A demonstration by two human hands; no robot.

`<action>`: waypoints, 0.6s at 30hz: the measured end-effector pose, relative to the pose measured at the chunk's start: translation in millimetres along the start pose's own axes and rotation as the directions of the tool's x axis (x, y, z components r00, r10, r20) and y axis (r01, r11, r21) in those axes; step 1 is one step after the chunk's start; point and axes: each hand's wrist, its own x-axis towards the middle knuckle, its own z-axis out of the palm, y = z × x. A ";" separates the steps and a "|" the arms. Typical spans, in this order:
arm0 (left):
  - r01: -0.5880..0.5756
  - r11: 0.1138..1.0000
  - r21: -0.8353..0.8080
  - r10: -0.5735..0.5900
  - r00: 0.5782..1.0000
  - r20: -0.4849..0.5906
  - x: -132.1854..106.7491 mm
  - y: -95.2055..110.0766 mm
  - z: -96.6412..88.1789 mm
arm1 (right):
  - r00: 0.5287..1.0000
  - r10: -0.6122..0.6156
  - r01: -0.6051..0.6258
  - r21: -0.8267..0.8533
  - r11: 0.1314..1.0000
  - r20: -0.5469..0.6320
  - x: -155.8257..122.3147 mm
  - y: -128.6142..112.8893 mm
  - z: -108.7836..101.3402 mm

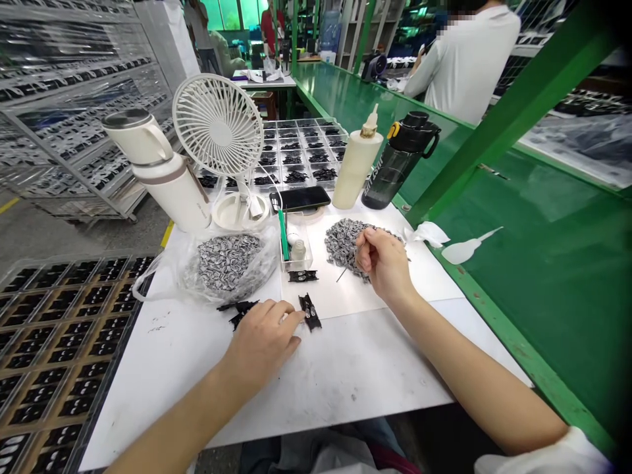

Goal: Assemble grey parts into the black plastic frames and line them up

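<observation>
Beyond the left edge of the white-topped table (375,385), a metal rack (93,179) with loaded shelves stands on grey floor (152,232) marked with yellow lines (167,234). A pale column (168,39) rises near the rack. Along the table's right edge runs a glossy green surface (553,283), crossed by a slanting green post (498,131). Past the far edge stands another table (269,83); farther back, windows (230,14) glow green.

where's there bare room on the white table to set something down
Bare: the white tabletop between left forearm and right forearm, toward the near edge; also the stretch left of the left forearm, nearer than the plastic bag. Crowded: the back, with fan, phone and bottles, and the middle, around the gray pile.
</observation>
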 end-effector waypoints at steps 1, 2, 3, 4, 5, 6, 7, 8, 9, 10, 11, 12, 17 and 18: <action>0.026 0.999 -0.042 -0.026 1.000 -0.013 0.6 -0.2 -3.5 | 1.000 0.005 -0.005 -0.002 1.000 0.013 -2.0 0.4 1.0; 0.059 0.994 -0.088 -0.062 0.997 -0.038 1.3 -0.1 -6.2 | 0.999 0.012 -0.012 -0.008 1.000 0.034 -4.7 0.8 2.6; 0.093 0.986 -0.138 -0.103 0.993 -0.063 2.0 0.2 -8.1 | 0.998 0.021 -0.019 -0.019 1.000 0.064 -8.3 1.2 4.7; 0.126 0.975 -0.184 -0.143 0.986 -0.082 2.7 0.8 -8.9 | 0.994 0.032 -0.029 -0.033 0.999 0.104 -12.5 1.6 7.3; 0.156 0.963 -0.218 -0.181 0.979 -0.097 3.4 1.6 -8.9 | 0.987 0.047 -0.040 -0.050 0.998 0.151 -17.2 2.0 10.2; 0.183 0.953 -0.241 -0.214 0.971 -0.110 3.9 2.4 -8.2 | 0.978 0.063 -0.051 -0.066 0.997 0.200 -22.2 2.4 13.3; 0.201 0.946 -0.253 -0.238 0.964 -0.122 4.3 3.2 -7.1 | 0.966 0.081 -0.064 -0.079 0.995 0.245 -27.1 2.8 16.3; 0.208 0.943 -0.259 -0.249 0.959 -0.137 4.5 3.9 -5.8 | 0.954 0.099 -0.077 -0.088 0.993 0.282 -31.8 3.2 19.0; 0.205 0.944 -0.259 -0.251 0.955 -0.157 4.5 4.5 -4.6 | 0.943 0.115 -0.089 -0.094 0.992 0.313 -36.0 3.7 21.5; 0.195 0.946 -0.258 -0.245 0.953 -0.179 4.5 5.0 -3.6 | 0.934 0.126 -0.098 -0.097 0.990 0.334 -39.5 4.1 23.5; 0.182 0.949 -0.256 -0.235 0.951 -0.198 4.4 5.4 -2.7 | 0.928 0.132 -0.103 -0.099 0.990 0.348 -42.3 4.5 25.1; 0.167 0.952 -0.256 -0.224 0.951 -0.212 4.4 5.7 -2.1 | 0.924 0.135 -0.106 -0.101 0.989 0.357 -44.5 4.9 26.2; 0.124 0.951 -0.285 -0.192 0.955 -0.225 4.6 6.0 -0.8 | 0.915 0.116 -0.079 -0.111 0.991 0.387 -48.7 5.8 27.8; 0.126 0.948 -0.293 -0.196 0.955 -0.221 4.8 5.9 -0.6 | 0.912 0.109 -0.068 -0.115 0.991 0.396 -48.9 5.8 27.7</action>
